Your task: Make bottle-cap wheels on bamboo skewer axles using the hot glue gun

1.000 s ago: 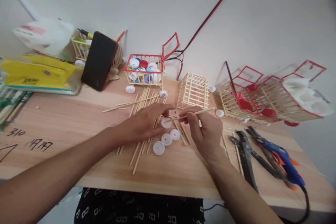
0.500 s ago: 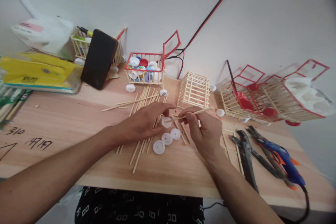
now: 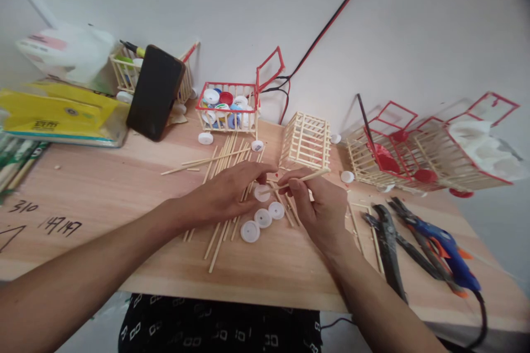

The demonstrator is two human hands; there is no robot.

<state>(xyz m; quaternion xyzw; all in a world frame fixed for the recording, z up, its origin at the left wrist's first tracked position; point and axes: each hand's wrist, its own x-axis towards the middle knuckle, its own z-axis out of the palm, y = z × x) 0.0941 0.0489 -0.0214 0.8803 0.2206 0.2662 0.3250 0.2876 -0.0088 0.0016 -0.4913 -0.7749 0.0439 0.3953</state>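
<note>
My right hand (image 3: 318,204) is closed on a thin wooden stick (image 3: 315,175), gripped between thumb and fingers. The stick's left end meets a translucent white bottle cap (image 3: 261,193). Around that cap curve the thumb and fingers of my left hand (image 3: 226,190), holding it just above the table. Three more white caps (image 3: 263,218) lie in a slanting row below, each with a small mark or hole at its centre. Many loose wooden sticks (image 3: 219,231) are spread beneath and beside my left hand.
Behind my hands stand a plain stick basket (image 3: 305,140) and a red-rimmed cart (image 3: 227,110) full of caps. More carts (image 3: 414,160), pliers (image 3: 389,248) and a blue glue gun (image 3: 445,248) with a cord are on the right. A phone (image 3: 156,92) leans at the left.
My right hand has shifted slightly left, bringing the stick along toward the cap. My left hand and the cap stay nearly in place.
</note>
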